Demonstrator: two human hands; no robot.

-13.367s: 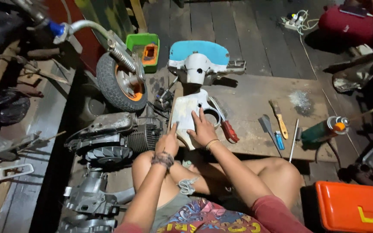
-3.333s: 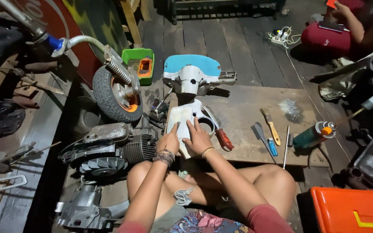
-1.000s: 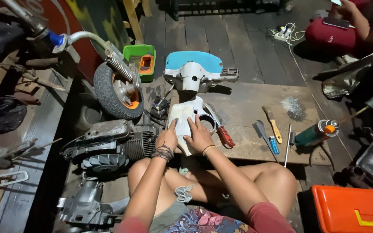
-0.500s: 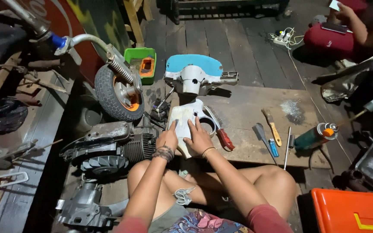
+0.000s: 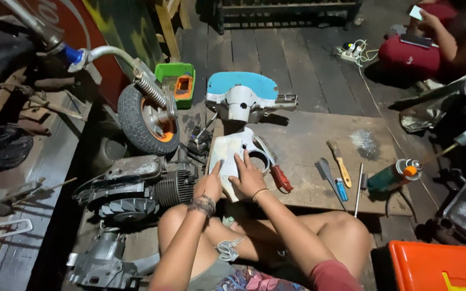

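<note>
Head view: hands [image 5: 230, 180] flat on white panel [image 5: 232, 156]; orange part [image 5: 183, 86] in green tray [image 5: 175, 71].

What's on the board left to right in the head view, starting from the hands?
left hand → white panel → right hand → red-handled tool → scraper → brush → green spray can

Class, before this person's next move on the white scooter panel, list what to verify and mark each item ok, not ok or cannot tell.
1. Left hand on the white panel: ok.
2. Right hand flat on the panel: ok.
3. Panel resting on the wooden board: ok.
4. Red-handled tool beside the right hand, unheld: ok.
5. Spray can lying on its side, away from the hands: ok.
6. Panel surface condition: cannot tell.
</note>
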